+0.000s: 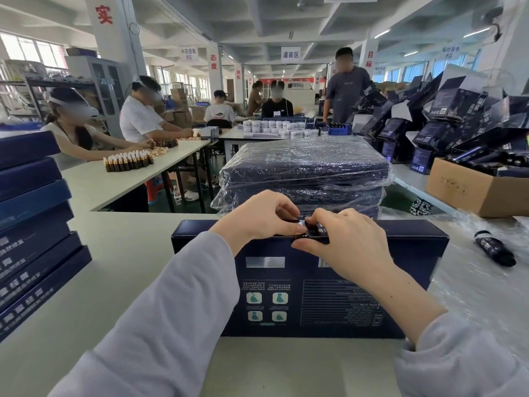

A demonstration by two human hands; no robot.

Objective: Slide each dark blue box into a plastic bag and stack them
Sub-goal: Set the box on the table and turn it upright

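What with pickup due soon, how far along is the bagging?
Done: several boxes lie plastic-wrapped in the bagged stack behind. In hand: the left hand and right hand pinch the far top edge of an unbagged dark blue box. Left: bagging that box, plus the bare stack at the left.

Plain long sleeves, light grey.
The left sleeve (160, 310) reaches the wrist; the right sleeve (458, 362) ends higher on the forearm (cuff loose, a little bunched). Left hand (257, 216) and right hand (343, 239) are bare.
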